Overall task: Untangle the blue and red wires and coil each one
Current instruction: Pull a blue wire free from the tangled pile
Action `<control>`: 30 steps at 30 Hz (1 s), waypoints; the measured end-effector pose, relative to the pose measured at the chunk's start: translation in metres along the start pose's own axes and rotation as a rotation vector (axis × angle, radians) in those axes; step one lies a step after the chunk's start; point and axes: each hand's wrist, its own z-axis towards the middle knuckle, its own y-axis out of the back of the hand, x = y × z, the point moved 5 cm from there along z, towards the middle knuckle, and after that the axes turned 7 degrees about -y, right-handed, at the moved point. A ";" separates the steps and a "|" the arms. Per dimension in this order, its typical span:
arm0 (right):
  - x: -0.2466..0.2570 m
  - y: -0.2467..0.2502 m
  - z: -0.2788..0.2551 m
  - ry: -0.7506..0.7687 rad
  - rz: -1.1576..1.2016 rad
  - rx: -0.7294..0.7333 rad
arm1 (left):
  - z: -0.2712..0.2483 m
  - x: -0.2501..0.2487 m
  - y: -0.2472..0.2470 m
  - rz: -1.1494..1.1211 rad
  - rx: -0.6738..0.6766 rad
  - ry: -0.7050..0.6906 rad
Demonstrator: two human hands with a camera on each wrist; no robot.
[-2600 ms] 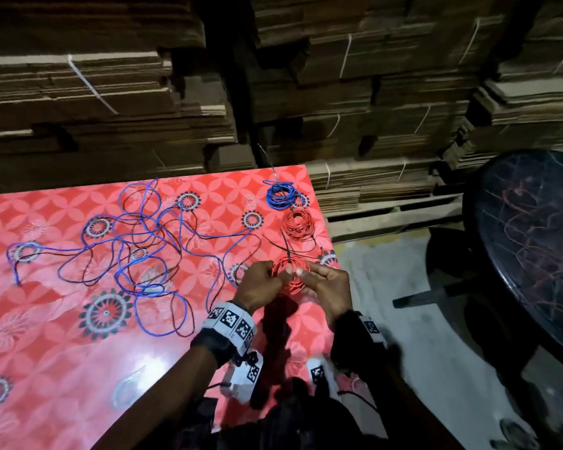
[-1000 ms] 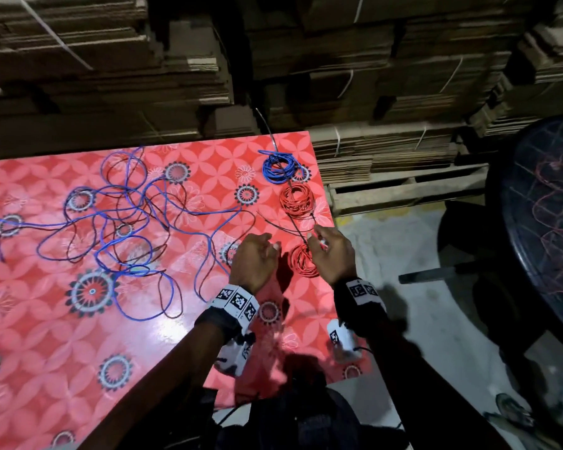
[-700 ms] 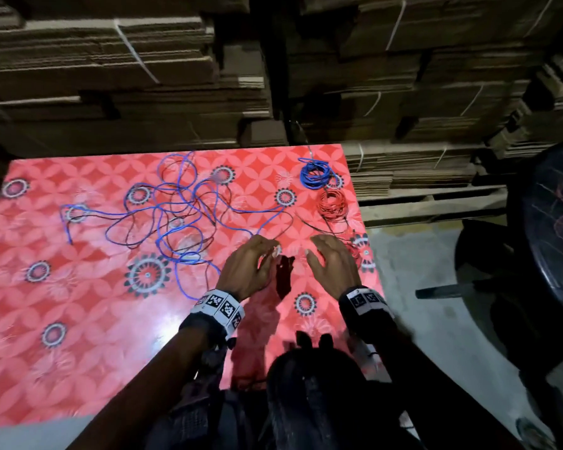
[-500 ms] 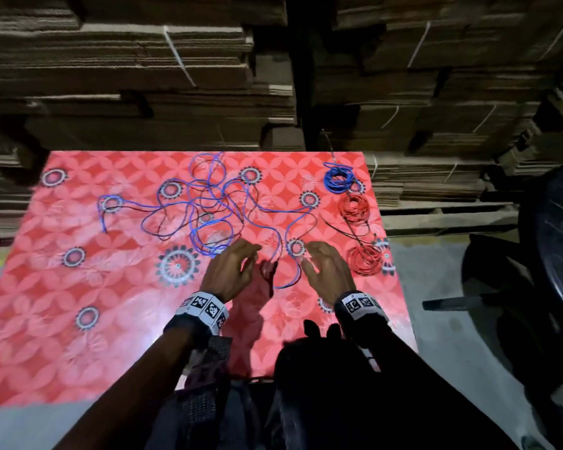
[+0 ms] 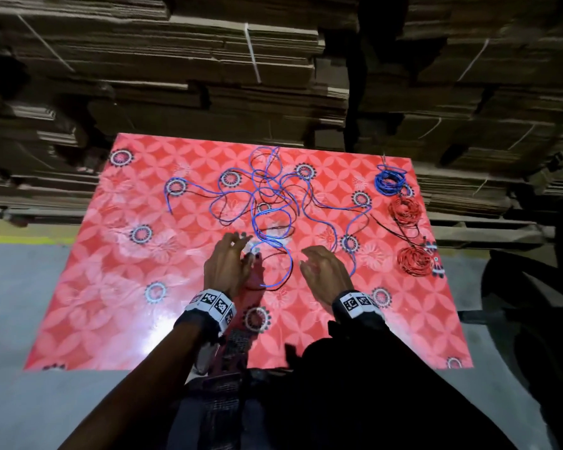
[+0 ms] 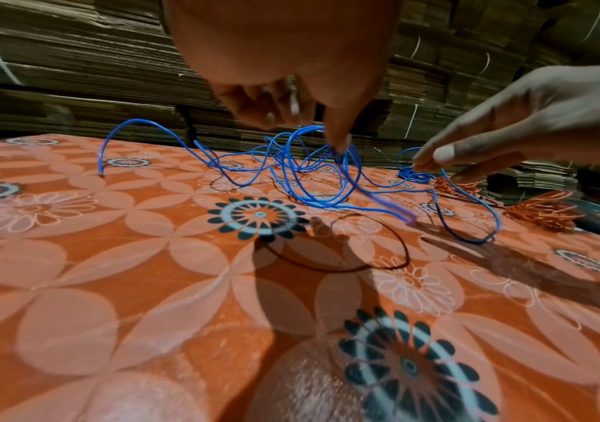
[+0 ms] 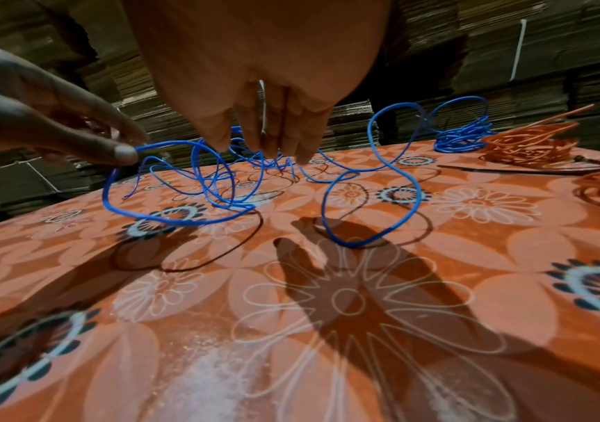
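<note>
Hands left red coil | coils: red 2, blue 1

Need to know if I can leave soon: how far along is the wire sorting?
Done: one blue coil and two red coils lie by the table's right edge. In hand: the left hand pinches a strand of the loose blue tangle; the right hand hovers open beside it. Left: that whole tangle still needs untangling and coiling.
</note>
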 end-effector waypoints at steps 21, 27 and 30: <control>0.022 0.003 0.039 0.075 -0.017 0.358 | 0.017 0.009 0.017 -0.535 -0.127 0.076; 0.011 0.018 0.068 0.052 0.002 0.276 | 0.006 0.033 0.027 -0.569 -0.196 0.235; 0.012 0.024 0.084 0.061 0.025 0.198 | 0.009 0.049 0.032 -0.546 -0.308 0.322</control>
